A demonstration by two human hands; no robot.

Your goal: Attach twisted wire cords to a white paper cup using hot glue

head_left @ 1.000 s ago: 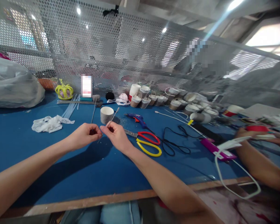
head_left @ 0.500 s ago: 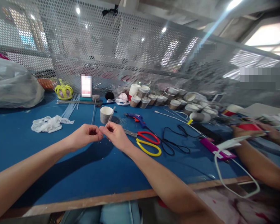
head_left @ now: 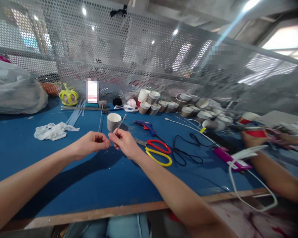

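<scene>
A thin pale stick [head_left: 122,120] slants up and right from my right hand [head_left: 124,140], whose fingers pinch it. Its lower end passes between both hands. Fingertips of my left hand [head_left: 95,143] are pressed together near that lower end; what they hold is too small to name. Just behind the hands stands a wrapped white cup [head_left: 113,123]. Scissors [head_left: 159,147] with one red and one yellow handle lie to the right of my right hand, and a blue glue gun [head_left: 145,126] rests beyond them.
White lace [head_left: 52,131] lies at left, near a plastic bag [head_left: 15,89]. A yellow crown-shaped piece [head_left: 68,97], a phone [head_left: 92,91] and several small buckets [head_left: 186,110] line the back. At right are a purple power strip [head_left: 228,160] and another person's arm [head_left: 273,168].
The stick in my right hand has shifted slightly right and leans more. My hands have stayed close together. At right, the other person's hand with the red item has moved a little left.
</scene>
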